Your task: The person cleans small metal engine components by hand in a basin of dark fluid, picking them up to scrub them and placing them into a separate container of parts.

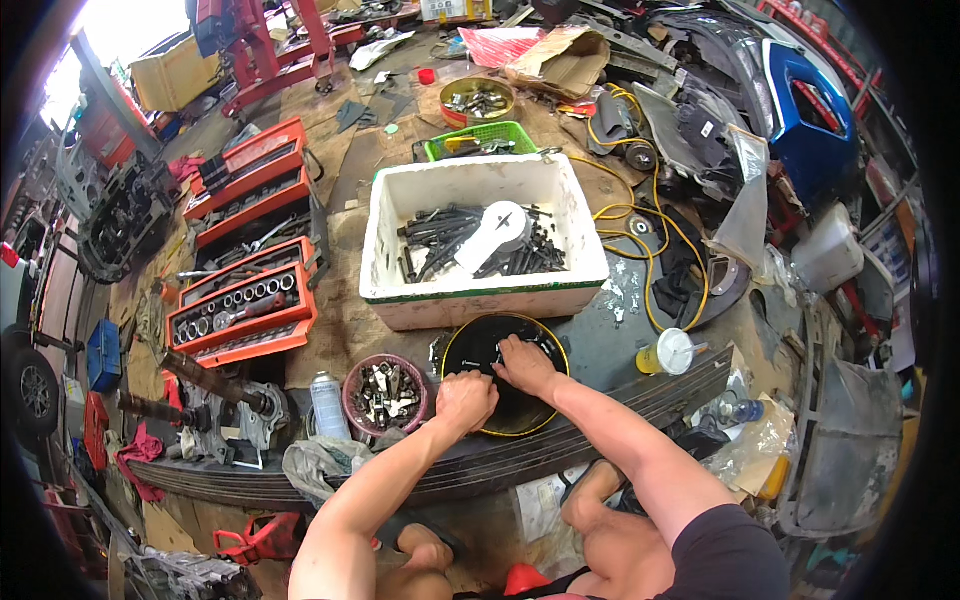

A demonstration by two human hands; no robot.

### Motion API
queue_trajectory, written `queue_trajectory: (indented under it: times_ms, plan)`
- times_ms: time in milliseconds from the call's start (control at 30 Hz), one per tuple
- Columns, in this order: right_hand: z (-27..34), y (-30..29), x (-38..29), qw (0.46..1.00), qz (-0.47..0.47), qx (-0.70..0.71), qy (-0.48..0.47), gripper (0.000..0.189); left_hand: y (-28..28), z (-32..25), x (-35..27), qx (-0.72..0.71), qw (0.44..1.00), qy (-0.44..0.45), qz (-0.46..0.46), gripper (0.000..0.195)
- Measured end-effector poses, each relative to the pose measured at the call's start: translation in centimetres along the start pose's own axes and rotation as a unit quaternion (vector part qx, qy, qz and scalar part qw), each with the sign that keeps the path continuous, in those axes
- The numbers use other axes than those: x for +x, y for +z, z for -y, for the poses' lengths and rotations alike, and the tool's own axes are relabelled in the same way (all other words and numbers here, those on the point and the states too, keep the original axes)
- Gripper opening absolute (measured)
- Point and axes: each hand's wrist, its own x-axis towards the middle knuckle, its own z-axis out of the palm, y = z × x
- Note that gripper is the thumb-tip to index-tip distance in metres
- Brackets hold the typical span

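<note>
A round black pan [559, 401] with a yellow rim stands in front of me, its inside dark and wet-looking. My left hand [466, 403] is at the pan's left side with curled fingers; whatever its palm may hold is hidden. Over the middle of the pan, my right hand [527, 365] reaches in with bent fingers, beside small shiny metal bits. I cannot tell if it grips one. Just beyond is a white foam box [487, 294] holding many black bolts [442, 232] and a white plastic container [499, 234]. Left of the pan, a pink basket [347, 397] holds metal rocker-arm-like parts [388, 394].
A spray can [328, 405] and a grey rag [319, 461] are at the left. An orange toolbox [247, 322] with sockets lies open farther left. A drink cup [667, 352] stands right, near a yellow hose [652, 255]. Behind the foam box are a green basket [517, 135] and a round tin [457, 116].
</note>
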Motion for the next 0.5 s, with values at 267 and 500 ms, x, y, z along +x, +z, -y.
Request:
queue_trajectory:
  times_ms: [267,500]
  plan:
    - [-0.43,0.26,0.14,1.000,-0.006,-0.009,-0.017,0.038,0.39,0.04,0.31,-0.009,1.000,0.003,-0.021,0.027]
    - [-0.41,0.64,0.07,1.000,-0.009,-0.020,-0.019,0.036,0.99,0.39,0.32,0.008,1.000,0.001,-0.017,0.027]
